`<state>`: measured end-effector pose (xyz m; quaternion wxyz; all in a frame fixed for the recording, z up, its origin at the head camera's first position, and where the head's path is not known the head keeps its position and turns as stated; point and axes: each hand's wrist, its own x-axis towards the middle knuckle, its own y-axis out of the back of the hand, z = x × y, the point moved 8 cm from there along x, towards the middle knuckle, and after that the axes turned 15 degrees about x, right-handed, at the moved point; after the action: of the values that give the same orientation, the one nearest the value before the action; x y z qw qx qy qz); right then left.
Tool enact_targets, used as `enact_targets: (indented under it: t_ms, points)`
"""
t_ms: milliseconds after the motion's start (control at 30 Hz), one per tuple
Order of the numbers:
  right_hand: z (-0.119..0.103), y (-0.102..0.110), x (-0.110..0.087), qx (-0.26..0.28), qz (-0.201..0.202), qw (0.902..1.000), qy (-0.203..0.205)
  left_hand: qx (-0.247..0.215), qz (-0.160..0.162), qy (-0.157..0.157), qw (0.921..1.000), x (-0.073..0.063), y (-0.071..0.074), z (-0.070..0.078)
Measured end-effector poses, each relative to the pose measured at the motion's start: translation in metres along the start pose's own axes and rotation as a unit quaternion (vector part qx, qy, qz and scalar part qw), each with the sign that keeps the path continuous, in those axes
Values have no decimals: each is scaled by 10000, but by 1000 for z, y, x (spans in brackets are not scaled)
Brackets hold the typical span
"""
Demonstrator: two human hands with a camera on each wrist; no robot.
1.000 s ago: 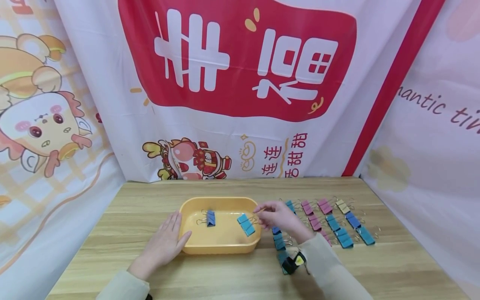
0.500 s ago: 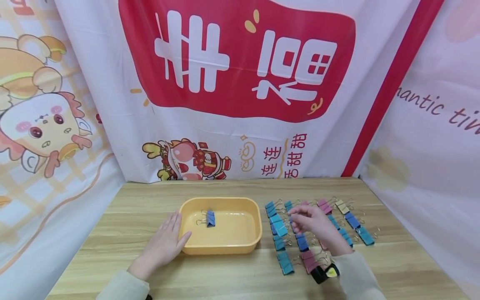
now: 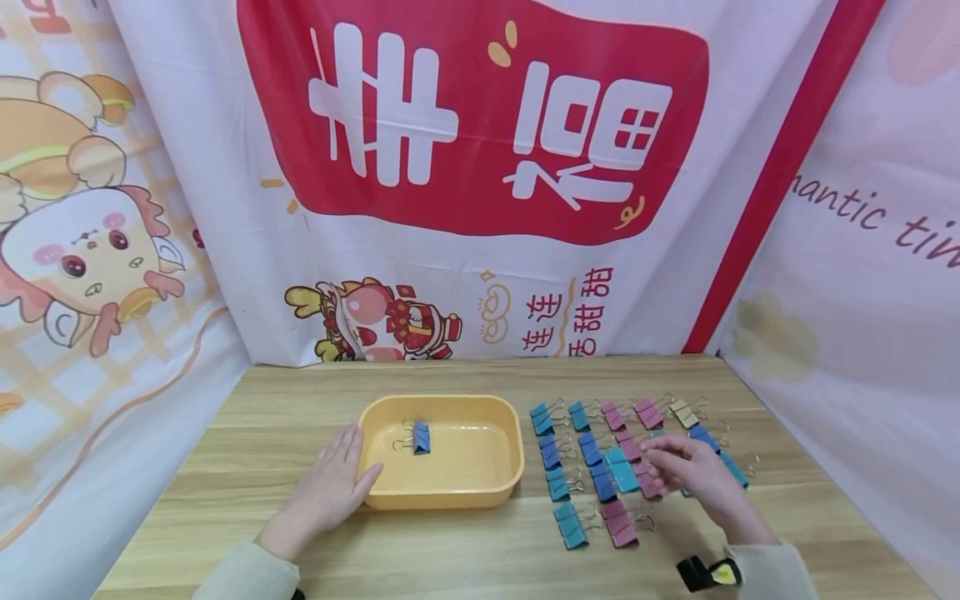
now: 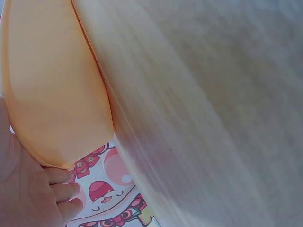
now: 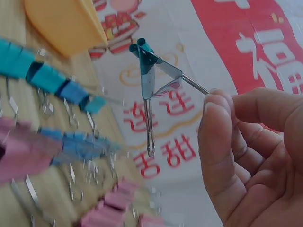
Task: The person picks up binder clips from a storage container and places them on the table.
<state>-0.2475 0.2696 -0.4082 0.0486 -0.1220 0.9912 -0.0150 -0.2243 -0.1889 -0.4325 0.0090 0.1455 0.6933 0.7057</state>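
A teal binder clip (image 3: 622,469) hangs from my right hand (image 3: 693,475), over the rows of clips on the table. In the right wrist view, thumb and forefinger pinch one wire handle of that binder clip (image 5: 147,71), its other handle pointing down. My left hand (image 3: 333,479) lies with straight fingers against the left end of the yellow plastic tray (image 3: 442,498), thumb over the rim. The left wrist view has the left hand (image 4: 33,194) touching the tray's side (image 4: 57,85). One blue binder clip (image 3: 422,437) is inside the tray.
Right of the tray, binder clips stand in rows: teal (image 3: 572,527), blue (image 3: 590,448), pink (image 3: 619,523) and one pale yellow (image 3: 684,412). Some at the right are partly hidden by my right hand. A printed cloth (image 3: 480,292) hangs behind the wooden table (image 3: 300,392).
My right hand has carried the teal binder clip from over the tray's right end rightward, across the rows of clips. The left hand and tray have stayed in place.
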Motion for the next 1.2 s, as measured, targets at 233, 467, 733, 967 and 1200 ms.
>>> enact_targets:
  t_ms: [233, 467, 733, 967, 1200]
  points:
    - [19, 25, -16, 163, 72, 9998, -102, -16, 34, -24, 10000, -1, 1, 1]
    - [32, 44, -27, 174, -61, 9998, -9, -15, 51, -33, 10000, -1, 2, 2]
    - [48, 59, -33, 225, -111, 9996, -153, -16, -16, -15, 10000, -1, 3, 2]
    - [61, 60, -34, 118, -213, 9989, -405, 5, -44, -3, 10000, 0, 2, 1]
    - [67, 59, -33, 4, -182, 9987, -473, 14, -52, -1, 10000, 0, 2, 1]
